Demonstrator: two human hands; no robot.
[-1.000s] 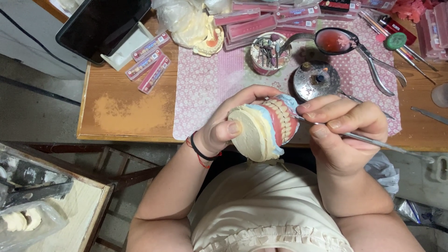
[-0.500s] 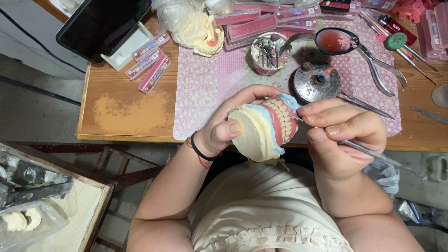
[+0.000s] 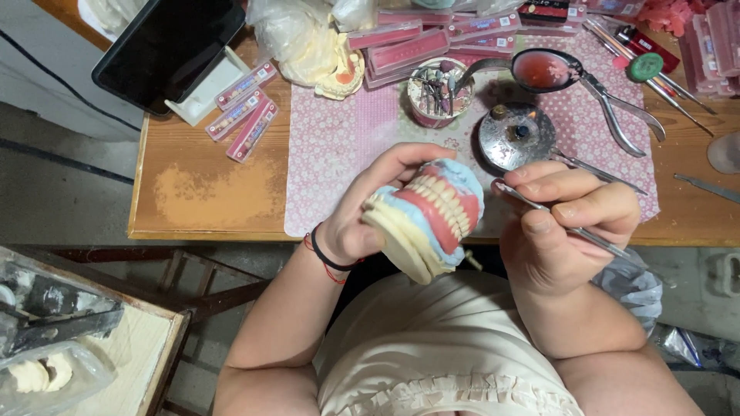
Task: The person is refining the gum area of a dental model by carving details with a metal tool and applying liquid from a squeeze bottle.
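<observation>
Head view: left hand [image 3: 362, 223] grips one denture model [image 3: 428, 216]; right hand [image 3: 566, 223] pinches one metal tool [image 3: 563, 223].

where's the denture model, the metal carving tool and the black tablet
denture model [image 3: 432, 212], head view, on the row of teeth, held in the left hand [image 3: 370, 208]
metal carving tool [image 3: 590, 239], head view, on its shaft, held in the right hand [image 3: 566, 219]
black tablet [image 3: 169, 46], head view, on its dark screen

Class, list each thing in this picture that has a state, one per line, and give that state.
left hand: gripping the denture model
denture model: held up, teeth closed together
right hand: pinching the metal tool
metal tool: tip apart from the model
burner: small flame lit
tablet: screen dark
</observation>
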